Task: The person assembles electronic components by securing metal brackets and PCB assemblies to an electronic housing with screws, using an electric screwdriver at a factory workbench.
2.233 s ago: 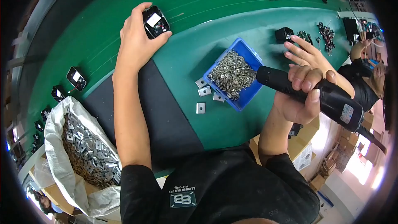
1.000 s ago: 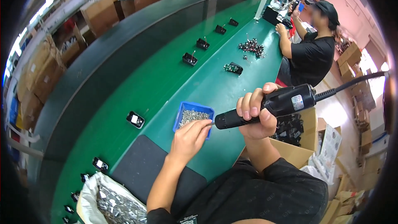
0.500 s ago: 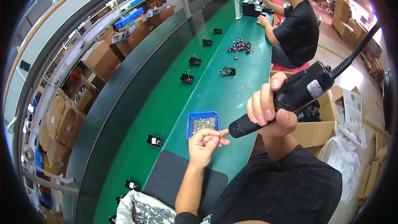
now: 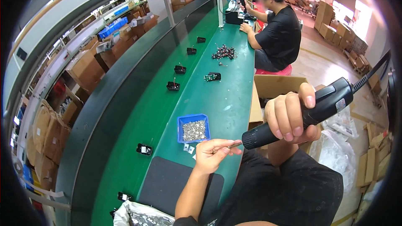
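My right hand (image 4: 289, 115) is wrapped round a black electric screwdriver (image 4: 333, 100), held above the bench edge with its cord running off to the upper right. Its nose points left toward my left hand (image 4: 210, 155). Thumb and fingers of that hand pinch together at the thin metal bit (image 4: 236, 144); whether a screw sits at its tip I cannot make out. Just beyond my left hand stands a blue tray (image 4: 181, 126), holding many small metal screws (image 4: 194, 130). Small white pieces (image 4: 188, 147) lie between tray and hand.
A dark mat (image 4: 167, 184) lies left of my forearm, above a bag of metal parts (image 4: 144, 215). Black housings (image 4: 144, 149) line the green belt (image 4: 125, 163). Farther up are a housing with a green board (image 4: 212, 76), a wired-parts heap (image 4: 224, 52) and a seated person (image 4: 276, 33).
The view has swung, so bench, tray and person appear farther left. The screwdriver and my right hand have shifted right and lie flatter. My left fingers stay at the bit.
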Tool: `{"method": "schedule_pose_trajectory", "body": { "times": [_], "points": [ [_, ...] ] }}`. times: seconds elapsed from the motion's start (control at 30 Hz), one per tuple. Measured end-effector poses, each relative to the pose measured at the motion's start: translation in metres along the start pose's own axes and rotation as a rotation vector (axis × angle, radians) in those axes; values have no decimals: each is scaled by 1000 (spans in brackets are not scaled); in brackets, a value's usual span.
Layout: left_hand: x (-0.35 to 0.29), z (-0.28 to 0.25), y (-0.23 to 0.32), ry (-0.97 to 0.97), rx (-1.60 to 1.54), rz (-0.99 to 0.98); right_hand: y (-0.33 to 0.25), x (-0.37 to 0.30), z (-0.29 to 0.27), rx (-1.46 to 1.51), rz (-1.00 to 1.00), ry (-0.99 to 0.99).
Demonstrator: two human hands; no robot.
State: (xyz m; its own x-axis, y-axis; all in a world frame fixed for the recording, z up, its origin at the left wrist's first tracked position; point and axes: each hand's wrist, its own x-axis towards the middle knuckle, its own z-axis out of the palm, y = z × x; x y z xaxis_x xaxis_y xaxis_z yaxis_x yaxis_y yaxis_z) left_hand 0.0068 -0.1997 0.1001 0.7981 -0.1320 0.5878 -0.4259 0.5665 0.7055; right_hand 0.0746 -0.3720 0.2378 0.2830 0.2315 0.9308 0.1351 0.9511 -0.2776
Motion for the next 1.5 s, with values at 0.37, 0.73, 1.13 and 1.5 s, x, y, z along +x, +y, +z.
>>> {"method": "schedule_pose_trajectory", "body": {
  "times": [0.37,0.73,1.13,1.5],
  "points": [
    [6,23,15,-78,148,-219,-24,-15,10,-73,-8,48],
    [13,38,29,15,405,-107,-17,5,-2,-16,153,-21],
    [16,4,80,162,924,139,48,23,2,111,1,79],
    [4,-48,71,209,1064,118,113,8,-44,296,108,111]
  ]
}}
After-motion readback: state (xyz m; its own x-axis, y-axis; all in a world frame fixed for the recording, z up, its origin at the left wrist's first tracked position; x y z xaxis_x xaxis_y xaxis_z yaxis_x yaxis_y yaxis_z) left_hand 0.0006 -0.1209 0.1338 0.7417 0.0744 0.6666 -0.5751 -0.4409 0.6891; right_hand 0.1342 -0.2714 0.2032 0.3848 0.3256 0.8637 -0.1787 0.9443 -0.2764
